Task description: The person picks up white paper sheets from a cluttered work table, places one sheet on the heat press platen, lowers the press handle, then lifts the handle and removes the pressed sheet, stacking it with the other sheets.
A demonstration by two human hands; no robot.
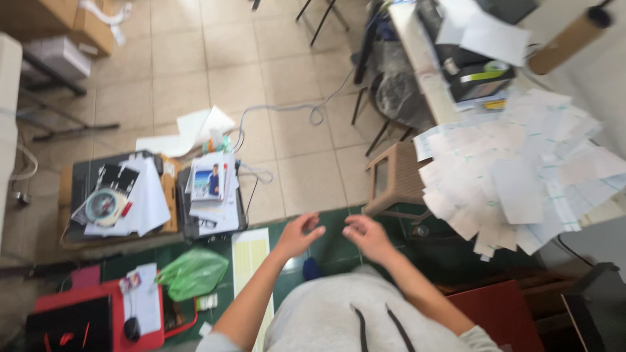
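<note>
1. seen from above, the person's left hand [301, 233] and right hand [365, 236] hung close together in front of a grey hooded top [339, 313], over a green stretch of floor [339, 244].
2. both hands were blurred; the fingers looked loosely curled and part open, and neither hand held anything that could be made out.
3. nearest the right hand stood a brown plastic stool [394, 177], just beyond the fingertips, on the beige tiled floor [287, 78].
4. to the right, a fanned heap of white paper slips [521, 173] spilled over the edge of a desk [424, 78], near a cardboard tube [567, 39].
5. left of the left hand, a pale yellow ruled sheet [250, 257] lay on the green floor, with a green plastic bag [193, 272] just beside it.
6. farther left, a stack of papers and booklets [212, 189] sat on a dark box, next to another pile topped by a roll of tape [103, 205].
7. a red tray [98, 319] with a black computer mouse [132, 328] lay at the lower left.
8. a grey cable [287, 111] snaked across the tiles.
</note>
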